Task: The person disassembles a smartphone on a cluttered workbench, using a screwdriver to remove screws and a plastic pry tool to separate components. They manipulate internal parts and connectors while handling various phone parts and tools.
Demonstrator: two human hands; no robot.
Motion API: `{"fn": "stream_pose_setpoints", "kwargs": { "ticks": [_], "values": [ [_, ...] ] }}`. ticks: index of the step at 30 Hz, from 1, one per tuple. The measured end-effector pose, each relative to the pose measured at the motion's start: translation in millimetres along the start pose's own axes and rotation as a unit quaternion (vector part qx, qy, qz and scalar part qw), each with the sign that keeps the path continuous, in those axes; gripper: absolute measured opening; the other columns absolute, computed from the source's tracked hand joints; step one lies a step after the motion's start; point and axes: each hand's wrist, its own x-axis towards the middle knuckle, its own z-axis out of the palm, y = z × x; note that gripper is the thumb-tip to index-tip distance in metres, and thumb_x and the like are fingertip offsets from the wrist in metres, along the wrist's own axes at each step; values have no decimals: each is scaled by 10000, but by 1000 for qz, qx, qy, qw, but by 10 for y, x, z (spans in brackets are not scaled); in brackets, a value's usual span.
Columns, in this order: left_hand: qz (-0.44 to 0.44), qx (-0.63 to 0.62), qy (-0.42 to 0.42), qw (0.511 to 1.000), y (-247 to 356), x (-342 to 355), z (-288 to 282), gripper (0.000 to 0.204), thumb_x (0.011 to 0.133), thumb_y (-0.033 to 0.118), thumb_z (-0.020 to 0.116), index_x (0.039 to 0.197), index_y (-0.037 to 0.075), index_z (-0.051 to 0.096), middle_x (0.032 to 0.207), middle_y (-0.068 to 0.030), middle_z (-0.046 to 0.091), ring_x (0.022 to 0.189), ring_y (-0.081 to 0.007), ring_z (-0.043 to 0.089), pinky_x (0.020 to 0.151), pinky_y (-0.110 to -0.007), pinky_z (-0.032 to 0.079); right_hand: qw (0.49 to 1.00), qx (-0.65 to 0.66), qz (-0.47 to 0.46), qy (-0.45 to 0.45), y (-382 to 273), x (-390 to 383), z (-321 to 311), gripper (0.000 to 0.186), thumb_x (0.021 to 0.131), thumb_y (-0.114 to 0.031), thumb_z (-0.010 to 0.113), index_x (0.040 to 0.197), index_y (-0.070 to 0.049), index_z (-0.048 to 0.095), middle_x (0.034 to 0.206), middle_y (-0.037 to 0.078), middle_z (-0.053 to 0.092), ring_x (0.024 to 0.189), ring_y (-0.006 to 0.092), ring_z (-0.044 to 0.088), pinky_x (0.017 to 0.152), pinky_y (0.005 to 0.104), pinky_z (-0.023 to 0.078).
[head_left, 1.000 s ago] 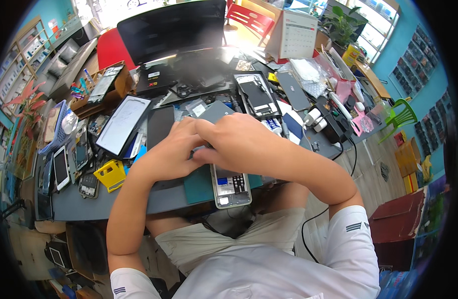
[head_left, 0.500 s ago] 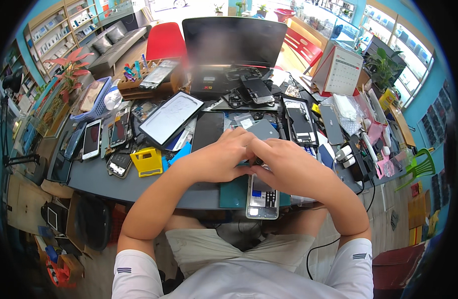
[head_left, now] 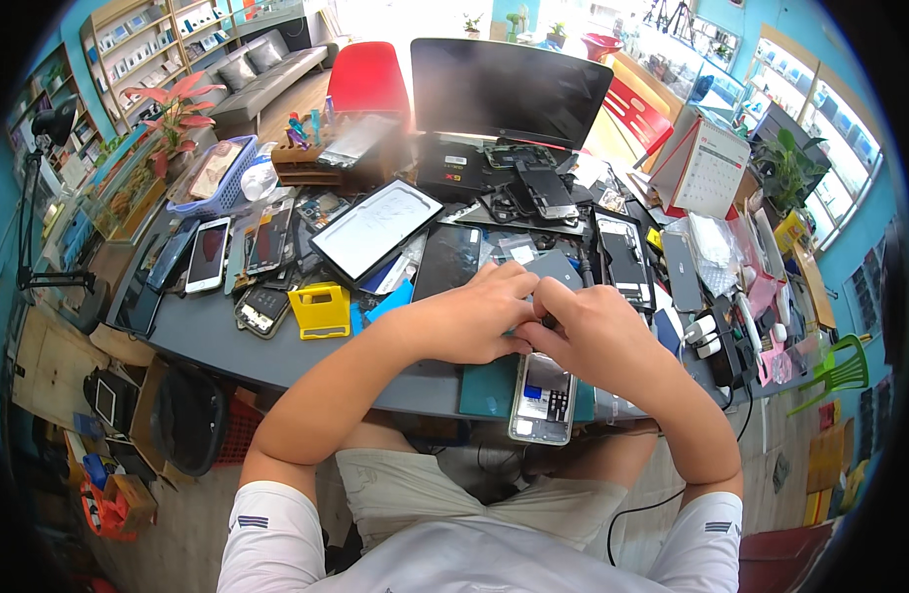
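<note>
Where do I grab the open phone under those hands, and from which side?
I'd pinch the open phone by both long edges at its near end, coming from the picture's bottom. That end seems to poke past the table, while the left hand and right hand crowd the other end. Its insides show on top.

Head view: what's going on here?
A person's bare left hand and bare right hand meet, fingertips close together, over the far end of a pale-framed, opened phone with exposed inner parts. Anything between the fingers is too hidden to identify. The phone overlaps a flat teal mat at the near edge of a cluttered grey table. Off to the left sits a yellow plastic stand.
</note>
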Motion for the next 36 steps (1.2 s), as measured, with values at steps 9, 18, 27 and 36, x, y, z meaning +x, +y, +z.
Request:
{"fn": "stream_pose_setpoints", "kwargs": {
  "ticks": [9, 18, 27, 36],
  "values": [
    [9, -5, 17, 1000, -19, -11, -19, 391, 957, 173, 857, 1324, 49, 799, 1457, -165, 634, 1458, -393, 516, 1287, -565, 367, 1000, 14, 9, -4, -40, 22, -45, 278, 959, -120, 851, 1090, -39, 619, 949, 155, 774, 906, 403, 785, 777, 501, 595],
    [12, -9, 91, 996, -98, -158, -240, 286, 881, 38, 765, 1160, 100, 779, 1462, -134, 639, 1438, -395, 533, 1261, -521, 394, 997, 4, -61, 51, 97, 43, -40, 326, 975, -205, 893, 1106, -30, 652, 769, 181, 729, 724, 393, 761, 672, 487, 567],
    [7, -2, 83, 997, -117, -133, -207, 357, 845, 6, 720, 1188, 91, 772, 1465, -140, 637, 1447, -394, 520, 1279, -531, 382, 999, -15, -1, -47, -4, 122, -155, 352, 963, -119, 871, 1180, -19, 613, 1051, 187, 792, 906, 387, 797, 797, 489, 613],
    [29, -23, 63, 997, -79, -68, -94, 246, 915, 116, 850, 1142, 64, 771, 1405, -141, 657, 1408, -384, 536, 1224, -521, 401, 994, 37, -95, 32, 105, 25, -2, 348, 999, -181, 846, 1191, -27, 600, 969, 180, 796, 904, 439, 771, 791, 533, 593]
  ]
}}
